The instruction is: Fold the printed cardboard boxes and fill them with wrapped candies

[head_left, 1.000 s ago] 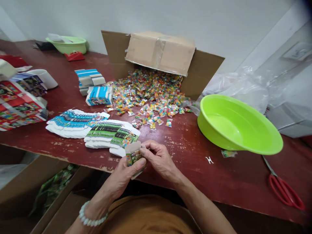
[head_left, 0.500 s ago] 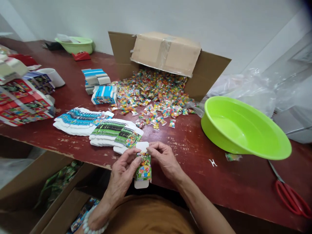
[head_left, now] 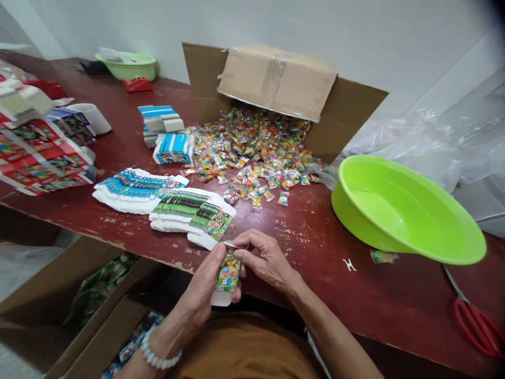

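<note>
"Green carton (head_left: 228, 272) first: where is it being held, and what is lying around it, biggest to smallest?"

"The dark red table (head_left: 394, 305) is filling most of the view, and the carton is being held at its near edge."

"What is the table carrying?"

"A large cardboard box (head_left: 252, 73) is lying at the back with its flaps spreading wide, and a heap of wrapped candies (head_left: 252, 152) is spreading out from its mouth. A lime basin (head_left: 345, 208) is sitting over on the right."

"And closer in?"

"A fanned row of green cartons (head_left: 177, 208) is lying just beyond the held one, with a blue row (head_left: 134, 187) stretching away to its left."

"How are the hands gripping?"

"The left hand (head_left: 203, 281) is wrapping around the carton and gripping its body; the right hand (head_left: 268, 260) is pinching at its top flap (head_left: 231, 244)."

"Anything smaller?"

"Red-handled scissors (head_left: 465, 301) are lying below the basin, and a tiny white piece (head_left: 349, 265) is lying to their left."
</note>
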The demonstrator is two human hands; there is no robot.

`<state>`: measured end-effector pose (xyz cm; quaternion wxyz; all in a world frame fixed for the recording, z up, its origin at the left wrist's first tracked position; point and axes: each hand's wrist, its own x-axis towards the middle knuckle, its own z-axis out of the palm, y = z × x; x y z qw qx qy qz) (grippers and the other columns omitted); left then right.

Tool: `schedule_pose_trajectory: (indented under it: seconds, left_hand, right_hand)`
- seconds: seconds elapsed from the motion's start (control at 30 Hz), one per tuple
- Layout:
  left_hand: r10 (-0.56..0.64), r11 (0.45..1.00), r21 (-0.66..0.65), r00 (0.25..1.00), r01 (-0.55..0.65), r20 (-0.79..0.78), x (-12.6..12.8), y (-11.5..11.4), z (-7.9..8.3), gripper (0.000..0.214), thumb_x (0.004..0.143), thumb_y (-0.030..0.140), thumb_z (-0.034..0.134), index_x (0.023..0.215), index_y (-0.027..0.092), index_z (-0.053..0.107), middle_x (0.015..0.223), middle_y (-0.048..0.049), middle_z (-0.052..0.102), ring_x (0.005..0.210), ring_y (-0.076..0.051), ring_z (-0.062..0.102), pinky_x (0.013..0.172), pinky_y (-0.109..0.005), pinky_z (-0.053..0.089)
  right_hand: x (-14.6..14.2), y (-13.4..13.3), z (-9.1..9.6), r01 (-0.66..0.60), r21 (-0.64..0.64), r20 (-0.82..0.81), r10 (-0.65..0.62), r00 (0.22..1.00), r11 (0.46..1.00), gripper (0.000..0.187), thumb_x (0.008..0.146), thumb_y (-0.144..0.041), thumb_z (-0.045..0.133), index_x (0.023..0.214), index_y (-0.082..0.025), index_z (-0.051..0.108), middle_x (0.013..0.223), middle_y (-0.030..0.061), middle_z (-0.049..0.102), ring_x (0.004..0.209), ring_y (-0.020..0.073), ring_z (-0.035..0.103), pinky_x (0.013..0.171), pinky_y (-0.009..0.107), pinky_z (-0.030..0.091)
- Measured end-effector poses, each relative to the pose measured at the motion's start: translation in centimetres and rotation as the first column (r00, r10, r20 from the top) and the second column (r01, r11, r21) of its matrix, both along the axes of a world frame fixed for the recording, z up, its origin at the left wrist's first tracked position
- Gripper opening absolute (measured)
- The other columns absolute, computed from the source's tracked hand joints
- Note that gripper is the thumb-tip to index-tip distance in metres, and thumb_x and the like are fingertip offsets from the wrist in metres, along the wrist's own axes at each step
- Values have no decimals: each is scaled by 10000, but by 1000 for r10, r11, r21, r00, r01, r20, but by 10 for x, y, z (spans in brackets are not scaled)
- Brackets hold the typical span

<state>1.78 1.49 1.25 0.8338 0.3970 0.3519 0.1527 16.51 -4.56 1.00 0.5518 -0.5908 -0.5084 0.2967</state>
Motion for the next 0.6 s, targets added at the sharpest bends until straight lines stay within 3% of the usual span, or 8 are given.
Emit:
schedule_pose_trajectory:
  seconds: [0.07,0.17,0.3,0.4,0.53,0.6]
  left_hand:
    - [18,1000,2,999,-18,-33,2,-1,-4,501,876,664,518,925,169,577,630,-20,664,383,-133,574,378,-224,435]
    - [-5,997,81,1000,7,-23,3,-1,-6,539,885,684,477,1009,169,576,615,-15,665,370,-133,567,379,-223,435]
    - [-5,978,207,999,-2,35,2,3,-3,595,913,656,458,1269,181,511,676,-14,686,372,-126,567,394,-226,446]
    - [-26,975,224,998,12,62,-1,5,-4,670,899,662,481,1378,194,456,695,-19,687,383,-131,569,400,-233,453]
    - [-73,975,214,995,57,68,-3,7,-9,752,878,680,496,1450,199,411,643,-18,663,389,-159,583,385,-237,446]
    - [-98,972,218,993,83,60,-3,7,-10,789,868,698,495,1473,199,403,635,-23,664,377,-156,575,374,-233,443]
  right_hand:
    - [0,3,1,-9,-115,-86,-1,996,993,205,860,-388,682,814,-190,710,786,31,682,663,150,633,604,270,498]
    - [2,10,5,-31,-243,-339,-55,939,970,227,747,-362,777,767,-166,665,683,-2,666,526,111,595,492,224,465]
    - [1,15,13,-96,-252,-572,-68,818,963,328,646,-395,844,741,-146,653,661,3,681,431,110,582,396,226,468]
    - [-4,12,15,-112,-200,-585,-27,811,973,332,694,-429,816,754,-156,636,740,24,712,384,118,579,345,245,461]
    - [-10,5,12,-134,-90,-507,70,859,987,248,758,-365,781,754,-178,618,915,33,715,452,89,594,397,233,487]
    - [-9,3,11,-124,-89,-514,61,856,988,234,779,-359,766,758,-184,612,925,31,712,480,92,594,406,231,487]
